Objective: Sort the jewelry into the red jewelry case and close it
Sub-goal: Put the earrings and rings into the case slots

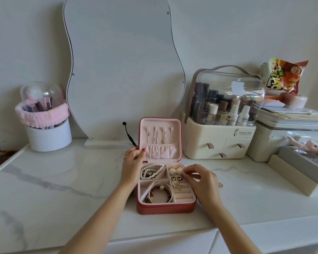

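The red jewelry case (pixel 165 208) lies open on the white marble table, its pink lid (pixel 160 138) upright with several necklaces hanging inside. The tray holds pearl bracelets (pixel 151 170), pearl earrings (pixel 174 171), butterfly studs (pixel 176 178) and a red bead bracelet (pixel 161 194). My left hand (pixel 133 162) grips the lid's lower left edge, thumb on the inner lining. My right hand (pixel 200 178) hovers over the tray's right side, fingertips pinching something small by the pearl earrings; I cannot make out what. A small piece of jewelry (pixel 221 185) lies on the table behind my right hand.
A wavy mirror (pixel 121 66) leans on the wall behind the case. A cream cosmetics organizer (pixel 218 142) stands right of it, with stacked boxes (pixel 290 132) and a snack bag (pixel 283 76) further right. A brush holder (pixel 48 132) stands at the left. A black cable (pixel 128 132) sticks up near the lid.
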